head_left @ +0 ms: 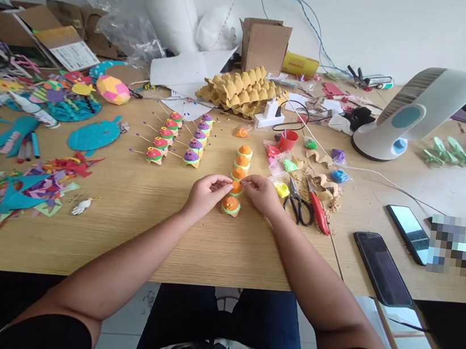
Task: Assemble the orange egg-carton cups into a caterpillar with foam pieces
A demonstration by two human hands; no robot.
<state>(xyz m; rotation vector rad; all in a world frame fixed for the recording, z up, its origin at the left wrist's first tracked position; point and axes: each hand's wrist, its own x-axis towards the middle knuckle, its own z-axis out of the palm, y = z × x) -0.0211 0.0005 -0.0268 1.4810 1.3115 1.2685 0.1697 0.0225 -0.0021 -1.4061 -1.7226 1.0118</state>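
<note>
A row of orange-topped egg-carton cups (231, 204) with pale green bands runs away from me; the nearest cup bears small yellow bits. My left hand (208, 194) is at the row's left side, thumb and forefinger pinched against the second cup. On the right side my right hand (261, 194) has its fingertips pressed together at the same cup. Anything small between the fingers is too tiny to make out. Two finished-looking rows, one red and green (160, 143), one purple and orange (196, 145), stand to the left with thin sticks.
Black-handled scissors (299, 203) and a red cutter (318, 208) lie right of my right hand, near a yellow clay packet (281, 189). Farther back are a red cup (288, 141), egg trays (244, 91) and a white fan (412, 115). Phones (382, 268) lie at the right.
</note>
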